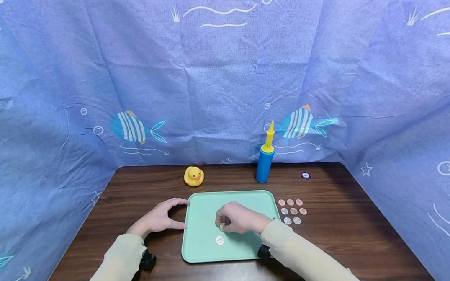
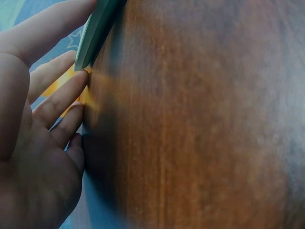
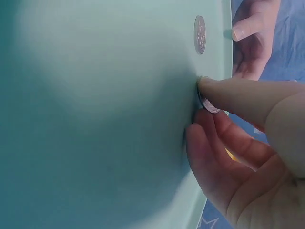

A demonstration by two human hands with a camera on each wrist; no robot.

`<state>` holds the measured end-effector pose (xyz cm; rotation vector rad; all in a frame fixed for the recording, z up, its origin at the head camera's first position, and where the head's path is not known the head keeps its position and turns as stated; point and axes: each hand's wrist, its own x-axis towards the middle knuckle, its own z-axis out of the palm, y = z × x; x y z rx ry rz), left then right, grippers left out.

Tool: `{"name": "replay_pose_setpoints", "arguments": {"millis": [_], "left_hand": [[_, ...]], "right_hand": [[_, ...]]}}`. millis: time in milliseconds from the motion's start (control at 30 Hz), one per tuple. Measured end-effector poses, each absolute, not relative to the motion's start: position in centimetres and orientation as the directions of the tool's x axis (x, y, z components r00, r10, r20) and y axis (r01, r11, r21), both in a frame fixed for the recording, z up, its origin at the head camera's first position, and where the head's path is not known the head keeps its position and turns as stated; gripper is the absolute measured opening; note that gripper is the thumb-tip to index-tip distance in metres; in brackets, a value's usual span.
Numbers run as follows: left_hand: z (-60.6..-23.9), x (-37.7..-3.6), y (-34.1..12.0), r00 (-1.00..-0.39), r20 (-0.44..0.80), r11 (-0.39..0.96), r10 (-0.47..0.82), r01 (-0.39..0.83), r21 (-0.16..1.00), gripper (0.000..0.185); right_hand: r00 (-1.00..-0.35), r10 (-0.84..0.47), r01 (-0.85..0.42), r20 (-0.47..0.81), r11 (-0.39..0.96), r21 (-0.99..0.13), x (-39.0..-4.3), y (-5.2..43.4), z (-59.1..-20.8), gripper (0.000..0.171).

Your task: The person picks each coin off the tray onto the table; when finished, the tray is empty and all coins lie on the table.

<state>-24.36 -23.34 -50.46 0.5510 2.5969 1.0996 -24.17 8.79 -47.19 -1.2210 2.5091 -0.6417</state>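
A mint-green tray [image 1: 203, 250] lies on the dark wooden table [image 1: 346, 236]. My right hand [image 1: 223, 224] rests on the tray's middle and pinches a silver coin [image 3: 209, 106] against its surface between thumb and fingers. A second silver coin [image 1: 219, 240] lies flat on the tray just in front of that hand; it is also in the right wrist view as coin [image 3: 199, 34]. My left hand [image 1: 181, 214] sits at the tray's left edge, with its fingers [image 2: 62, 98] straight and touching the rim [image 2: 97, 31].
Several copper and silver coins [image 1: 290, 211] lie in rows right of the tray. A yellow rubber duck [image 1: 194, 176], a blue pump with a yellow nozzle [image 1: 265, 161] and a small dark chip [image 1: 305, 175] stand near the back. Blue fish-print cloth [image 1: 222, 82] walls three sides.
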Motion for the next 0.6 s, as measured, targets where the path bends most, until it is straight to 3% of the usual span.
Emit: {"name": "replay_pose_setpoints", "arguments": {"millis": [600], "left_hand": [[-50.6,-24.4,-23.4,-0.892,-0.093,0.64,0.443,0.242,0.729,0.072]], "right_hand": [[-0.642,-0.767,-0.591,0.004,0.491,-0.64,-24.5,12.8,-47.6,0.01]]}}
